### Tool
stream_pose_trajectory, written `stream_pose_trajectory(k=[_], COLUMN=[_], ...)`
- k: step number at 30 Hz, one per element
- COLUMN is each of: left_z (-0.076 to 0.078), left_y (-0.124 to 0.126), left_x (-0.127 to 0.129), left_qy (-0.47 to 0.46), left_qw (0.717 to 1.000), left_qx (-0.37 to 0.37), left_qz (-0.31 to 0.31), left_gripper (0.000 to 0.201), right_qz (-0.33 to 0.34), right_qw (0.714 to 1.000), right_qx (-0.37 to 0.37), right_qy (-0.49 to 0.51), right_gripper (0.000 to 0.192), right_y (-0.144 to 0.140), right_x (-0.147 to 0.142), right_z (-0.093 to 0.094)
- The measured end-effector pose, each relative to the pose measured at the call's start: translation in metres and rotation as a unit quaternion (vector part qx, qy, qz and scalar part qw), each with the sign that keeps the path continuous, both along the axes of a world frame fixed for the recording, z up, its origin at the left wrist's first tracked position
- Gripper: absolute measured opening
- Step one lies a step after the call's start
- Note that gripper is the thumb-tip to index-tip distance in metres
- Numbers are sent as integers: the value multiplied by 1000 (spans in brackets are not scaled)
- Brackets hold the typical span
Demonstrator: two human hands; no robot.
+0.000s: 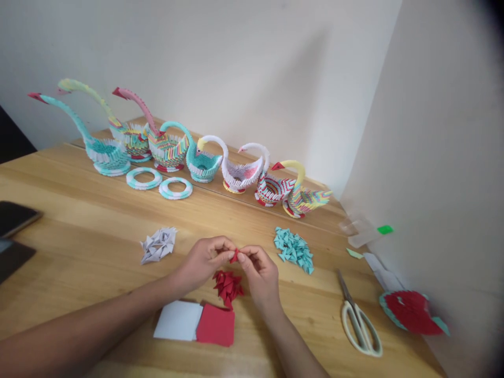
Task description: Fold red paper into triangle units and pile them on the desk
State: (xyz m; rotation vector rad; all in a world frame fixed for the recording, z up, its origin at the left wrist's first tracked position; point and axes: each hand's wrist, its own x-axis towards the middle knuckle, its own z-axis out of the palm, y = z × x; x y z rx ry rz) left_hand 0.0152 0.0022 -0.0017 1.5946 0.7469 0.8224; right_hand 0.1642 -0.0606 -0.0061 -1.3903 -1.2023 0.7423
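Note:
Between the fingertips of both hands is a small folded red paper piece (234, 255). My left hand (207, 262) pinches it from the left, and my right hand (260, 273) pinches it from the right; both are closed. Just below them lies a heap of folded red paper pieces (227, 286). Nearer to me sit a stack of red paper (216, 325) and a stack of white paper (178, 320), side by side. Folded white pieces (158, 245) are heaped left of my hands, and folded teal pieces (293, 249) to the right.
Several folded-paper swans (202, 165) stand along the back of the wooden table. Two paper rings (175, 188) lie before them. Scissors (357, 321) rest at the right, beside a red and teal paper item (411, 312). Dark flat objects (16, 218) are at the left edge.

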Motion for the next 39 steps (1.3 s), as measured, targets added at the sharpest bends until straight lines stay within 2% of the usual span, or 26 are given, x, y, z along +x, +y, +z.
stream_pose_trajectory(k=[5,7,11,13,16,19,22,28,32,34,39], left_z=[2,2,-1,-3,-1,4,6,1,5,6,-1], left_y=[1,2,6,7,7,4,1,3,2,1,1], left_x=[-1,-1,0,0,0,-1,-1,1,0,-1,1], left_qy=[61,44,-10,-17,-5,47,67,6,58,66,4], left_qw=[994,997,997,995,995,998,998,996,998,998,998], left_qx=[92,64,-64,-84,-85,-41,-7,-76,-2,12,-49], left_qz=[23,13,-43,-57,-54,-27,3,-38,-8,3,-32], left_gripper=[13,13,23,25,21,17,12,12,12,14,23], right_qz=[-4,-4,-15,-17,-16,-16,-14,-10,-5,-5,-9], right_qw=[998,999,1000,1000,999,997,997,999,999,999,999], right_qx=[2,0,-1,0,4,13,12,-3,0,-2,-7], right_qy=[-66,-52,-10,-13,-40,-77,-74,-39,-46,-50,-37], right_gripper=[10,10,13,12,10,7,8,10,10,11,13], right_y=[0,0,2,2,1,0,0,2,2,3,3], right_x=[2,4,5,5,5,6,7,7,7,7,6], right_z=[1,2,3,3,3,3,3,3,4,4,4])
